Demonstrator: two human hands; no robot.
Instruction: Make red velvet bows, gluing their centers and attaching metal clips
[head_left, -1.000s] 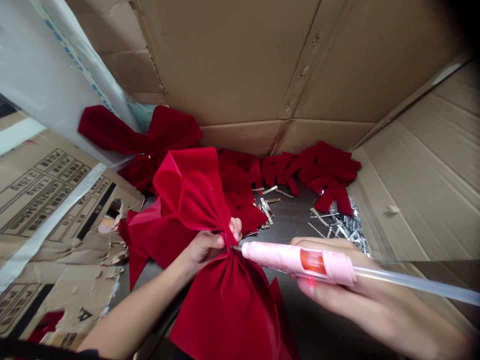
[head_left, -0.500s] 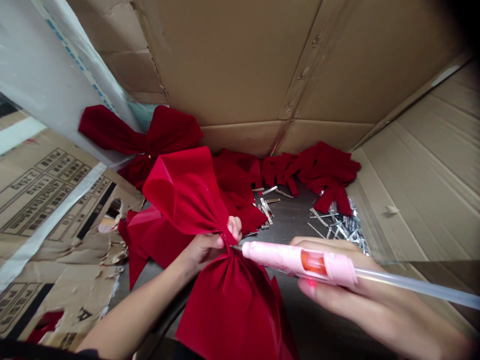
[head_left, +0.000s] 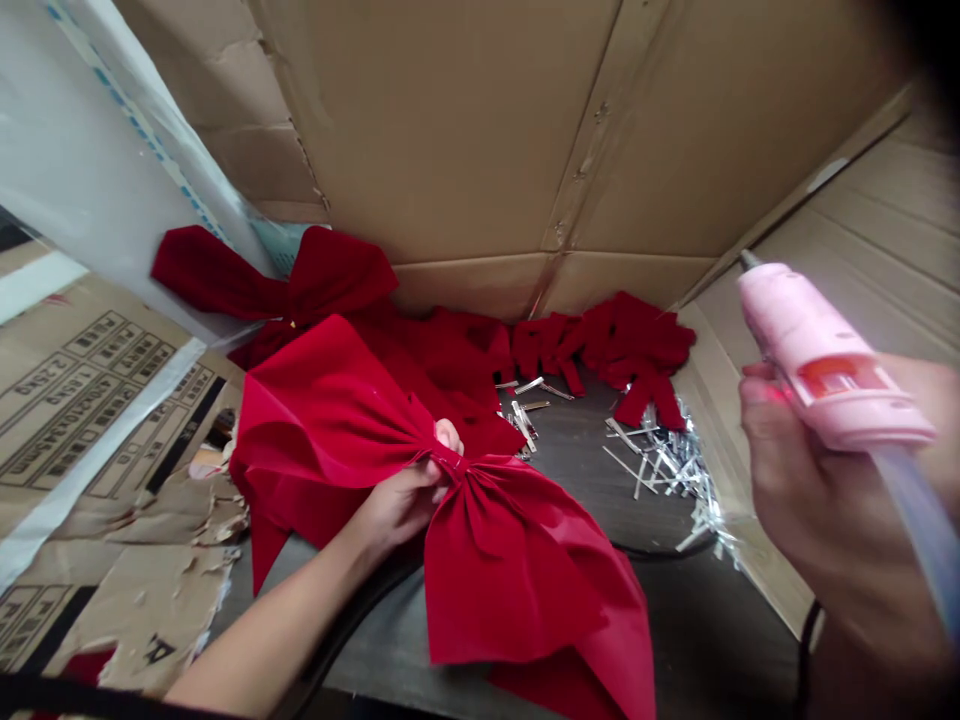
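Note:
My left hand (head_left: 405,495) pinches the gathered middle of a large red velvet bow (head_left: 517,560), whose loops spread left and right over the dark table (head_left: 585,470). My right hand (head_left: 825,500) grips a pink glue gun (head_left: 821,355) with a clear glue stick at its back. The gun is lifted at the right, its nozzle pointing up and left, well away from the bow.
More red bows (head_left: 300,280) and small red fabric pieces (head_left: 630,345) lie at the back of the table. Silver metal hair clips (head_left: 667,465) are scattered at the right. Cardboard walls (head_left: 480,130) close in behind and right; torn cardboard boxes (head_left: 97,400) stand at the left.
My right hand has lifted the glue gun away from the bow's centre, up and to the right. The bow has swung flatter, its loops now spread sideways.

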